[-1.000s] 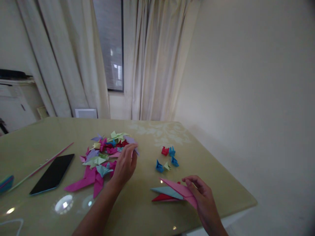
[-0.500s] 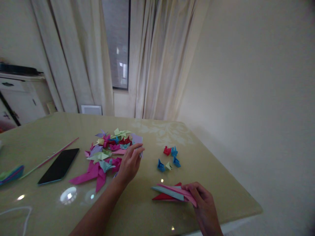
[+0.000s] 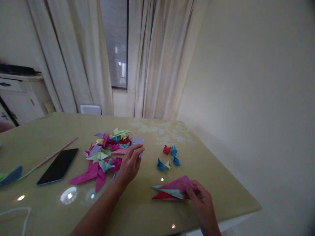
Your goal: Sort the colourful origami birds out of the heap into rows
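At the right edge of the origami pile, my left hand (image 3: pixel 130 163) is closed with bent fingers round a lavender folded paper (image 3: pixel 137 139); part of it shows above and below the fingertips. My right hand (image 3: pixel 200 198), low on the right, pinches the rear end of a pink paper plane (image 3: pixel 176 184). Under that plane, a light blue folded paper (image 3: pixel 172 192) and a red folded paper (image 3: pixel 163 196) lie with their points to the left. The right fingers cover their rear ends. Small folded origami figures in red, blue and pale green (image 3: pixel 168 165) stand beyond the right hand.
A pile of colourful origami (image 3: pixel 98 155) lies left of my left hand. Farther left are a black phone (image 3: pixel 57 166), a thin pink and green stick (image 3: pixel 49 158) and some coloured paper (image 3: pixel 11 175). A white cable (image 3: pixel 27 213) lies front left. The table's edge (image 3: pixel 226 170) slants down the right.
My right hand has tilted the pink paper plane, so its broad side now shows above the light blue and red ones. My left hand stays nearly in place, still holding the lavender paper.
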Demonstrator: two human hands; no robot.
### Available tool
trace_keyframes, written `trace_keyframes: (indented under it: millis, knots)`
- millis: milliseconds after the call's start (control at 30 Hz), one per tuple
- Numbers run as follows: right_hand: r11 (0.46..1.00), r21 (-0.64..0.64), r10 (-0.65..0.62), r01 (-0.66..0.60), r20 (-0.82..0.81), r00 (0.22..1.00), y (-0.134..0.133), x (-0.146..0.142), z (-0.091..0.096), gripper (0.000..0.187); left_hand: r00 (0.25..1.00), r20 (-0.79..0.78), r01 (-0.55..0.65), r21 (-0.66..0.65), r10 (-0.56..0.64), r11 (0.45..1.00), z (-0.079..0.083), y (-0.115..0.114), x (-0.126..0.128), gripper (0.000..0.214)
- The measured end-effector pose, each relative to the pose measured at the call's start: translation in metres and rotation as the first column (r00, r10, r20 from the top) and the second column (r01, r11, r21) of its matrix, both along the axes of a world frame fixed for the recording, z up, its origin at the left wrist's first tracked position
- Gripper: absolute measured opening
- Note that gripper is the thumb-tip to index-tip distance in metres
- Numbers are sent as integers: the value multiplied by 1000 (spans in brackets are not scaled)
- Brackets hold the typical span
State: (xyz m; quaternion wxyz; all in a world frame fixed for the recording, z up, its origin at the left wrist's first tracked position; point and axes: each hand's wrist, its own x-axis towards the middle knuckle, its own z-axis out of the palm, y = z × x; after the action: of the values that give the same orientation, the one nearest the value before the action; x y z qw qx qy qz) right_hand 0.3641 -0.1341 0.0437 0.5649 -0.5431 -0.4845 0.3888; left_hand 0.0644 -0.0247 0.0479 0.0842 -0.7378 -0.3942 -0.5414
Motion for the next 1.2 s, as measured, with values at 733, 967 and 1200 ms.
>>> trace_keyframes:
  millis: [733, 967, 1200]
  knots:
    - [920, 369, -342, 134, 582, 738, 6, 0, -14, 42, 625, 779, 395, -267, -44, 879, 20, 8, 13, 33]
    - [948, 301, -20, -105, 386, 922, 38, -55, 37, 48, 461, 861, 789, -288, -213, 542, 16, -6, 31, 39]
    - [981, 120, 121, -153, 236, 964, 53, -60, 38, 43, 496, 846, 806, -365, -194, 466, 17, -13, 39, 39]
